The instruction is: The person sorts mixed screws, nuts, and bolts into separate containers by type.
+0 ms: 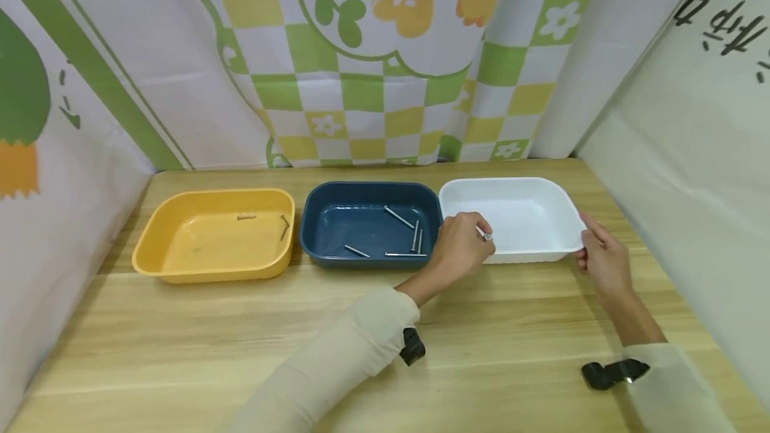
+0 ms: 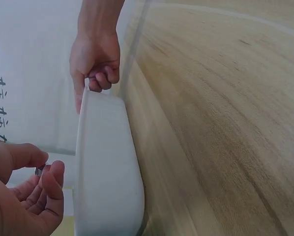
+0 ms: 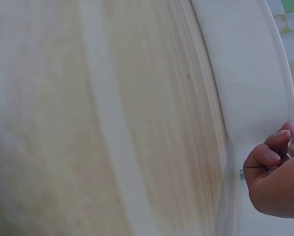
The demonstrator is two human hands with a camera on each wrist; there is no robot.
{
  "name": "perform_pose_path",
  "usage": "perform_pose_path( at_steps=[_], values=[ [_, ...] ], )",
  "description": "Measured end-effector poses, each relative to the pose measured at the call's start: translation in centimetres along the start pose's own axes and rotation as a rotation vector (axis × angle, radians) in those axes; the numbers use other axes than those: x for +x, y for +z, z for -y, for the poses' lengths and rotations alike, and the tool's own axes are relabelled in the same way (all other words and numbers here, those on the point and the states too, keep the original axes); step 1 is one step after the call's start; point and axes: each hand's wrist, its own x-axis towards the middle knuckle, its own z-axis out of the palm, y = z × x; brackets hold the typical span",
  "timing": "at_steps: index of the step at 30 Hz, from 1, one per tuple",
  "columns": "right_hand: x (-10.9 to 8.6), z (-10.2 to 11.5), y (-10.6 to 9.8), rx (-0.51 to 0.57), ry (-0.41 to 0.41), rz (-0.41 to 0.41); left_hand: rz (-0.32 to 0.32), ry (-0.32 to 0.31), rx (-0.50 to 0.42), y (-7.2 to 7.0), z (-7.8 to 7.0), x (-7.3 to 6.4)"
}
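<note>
In the head view, my left hand (image 1: 462, 242) is over the near left corner of the white tray (image 1: 511, 257). Thumb and fingertips pinch a small silver metal piece (image 1: 486, 235), which ends in a wider head; the fingers cover the rest of it. The left wrist view shows the same silver piece (image 2: 40, 170) between thumb and index finger, beside the tray's rim. My right hand (image 1: 606, 256) grips the white tray's right rim, thumb on top and fingers curled beneath. From the right wrist, those curled fingers (image 3: 275, 147) show at the tray's end.
Left of the white tray stands a dark blue tray (image 1: 331, 260) with several long silver nails (image 1: 400, 217) in it. Farther left is a yellow tray (image 1: 210, 276) holding a few small brownish screws (image 1: 246, 218). A patterned cloth (image 1: 385, 99) hangs behind; white walls flank the wooden table (image 1: 240, 339).
</note>
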Motion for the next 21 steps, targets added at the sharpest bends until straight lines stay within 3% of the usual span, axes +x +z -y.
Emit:
perform_pose_path(
  at_steps=[5,10,21],
  values=[
    [0.0,0.2,0.1,-0.058,0.003,-0.016,-0.051,-0.015,-0.028,0.8,0.2,0.7],
    [-0.1,-0.1,0.9,-0.101,0.015,0.012,-0.078,-0.066,-0.081,1.0,1.0,0.5],
    [-0.1,0.1,-0.1,-0.108,-0.02,-0.016,-0.051,-0.021,-0.089,1.6,0.9,1.0]
  ],
)
